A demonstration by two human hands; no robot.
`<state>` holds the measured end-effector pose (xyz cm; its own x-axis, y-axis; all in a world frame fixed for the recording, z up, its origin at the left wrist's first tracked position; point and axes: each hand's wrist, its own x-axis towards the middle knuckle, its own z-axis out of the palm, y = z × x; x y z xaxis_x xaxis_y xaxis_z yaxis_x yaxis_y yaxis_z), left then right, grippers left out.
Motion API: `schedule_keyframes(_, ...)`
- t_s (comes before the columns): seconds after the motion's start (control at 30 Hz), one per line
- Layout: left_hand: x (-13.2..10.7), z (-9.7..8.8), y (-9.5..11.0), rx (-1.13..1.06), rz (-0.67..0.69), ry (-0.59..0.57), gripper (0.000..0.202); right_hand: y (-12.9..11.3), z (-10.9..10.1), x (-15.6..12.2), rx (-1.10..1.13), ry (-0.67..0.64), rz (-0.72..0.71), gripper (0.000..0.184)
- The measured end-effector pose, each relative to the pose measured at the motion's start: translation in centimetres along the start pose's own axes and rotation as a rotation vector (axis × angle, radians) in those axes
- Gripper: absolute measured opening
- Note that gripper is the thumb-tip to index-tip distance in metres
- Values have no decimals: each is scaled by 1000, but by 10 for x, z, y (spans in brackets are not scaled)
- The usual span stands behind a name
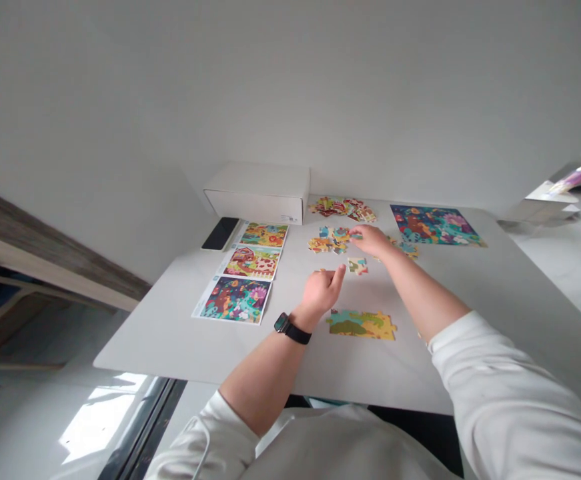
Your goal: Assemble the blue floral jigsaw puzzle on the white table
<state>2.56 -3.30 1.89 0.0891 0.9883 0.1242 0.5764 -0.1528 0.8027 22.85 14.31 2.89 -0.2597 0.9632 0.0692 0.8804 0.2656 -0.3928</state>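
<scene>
My right hand (369, 239) reaches to the far middle of the table, its fingertips pinched on a puzzle piece (354, 235) at the edge of a loose group of puzzle pieces (327, 241). My left hand (323, 290), with a black watch on the wrist, hovers nearer to me. Its thumb points forward and the other fingers curl out of sight; a sliver of yellow shows by them, too small to make out. Between the hands lies a single puzzle piece (357, 265). Close to me is a joined strip of puzzle (362, 325) in yellow, green and blue.
Three printed pictures (251, 261) lie in a column at left, below a phone (221, 233) and a white box (257, 200). More pieces (343, 208) are heaped by the wall. A dark, colourful assembled puzzle (437, 225) lies at far right, and other pieces (407, 249) sit beyond my right forearm.
</scene>
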Motion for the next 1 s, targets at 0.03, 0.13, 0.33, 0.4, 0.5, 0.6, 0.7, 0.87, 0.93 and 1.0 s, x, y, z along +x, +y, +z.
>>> schedule_keyframes(0.03,0,0,0,-15,-6,2,69,-7,4,6,-27,-6,-26,33)
schedule_keyframes(0.13,-1,-1,3,-39,-22,2,70,-26,16,25,-99,-14,-68,39)
schedule_keyframes(0.33,-6,3,6,-99,-14,-19,70,-54,33,54,-209,-88,-18,48)
schedule_keyframes(0.4,-7,5,6,-114,-19,-32,71,-57,36,62,-225,-105,-5,49)
schedule_keyframes(0.5,-8,7,6,-114,-22,-47,73,-57,39,71,-231,-107,-12,50)
schedule_keyframes(0.6,-9,7,7,-102,-14,-51,75,-54,41,78,-216,-111,-31,59)
schedule_keyframes(0.7,-10,7,8,-84,0,-63,75,-52,42,83,-196,-97,-39,65)
schedule_keyframes(0.87,-10,10,7,-79,33,-85,73,-52,38,93,-181,-178,-24,46)
schedule_keyframes(0.93,-9,11,6,-85,34,-85,74,-52,35,98,-156,-222,-22,44)
schedule_keyframes(1.0,-9,12,5,-86,35,-88,75,-51,33,104,-135,-240,-23,46)
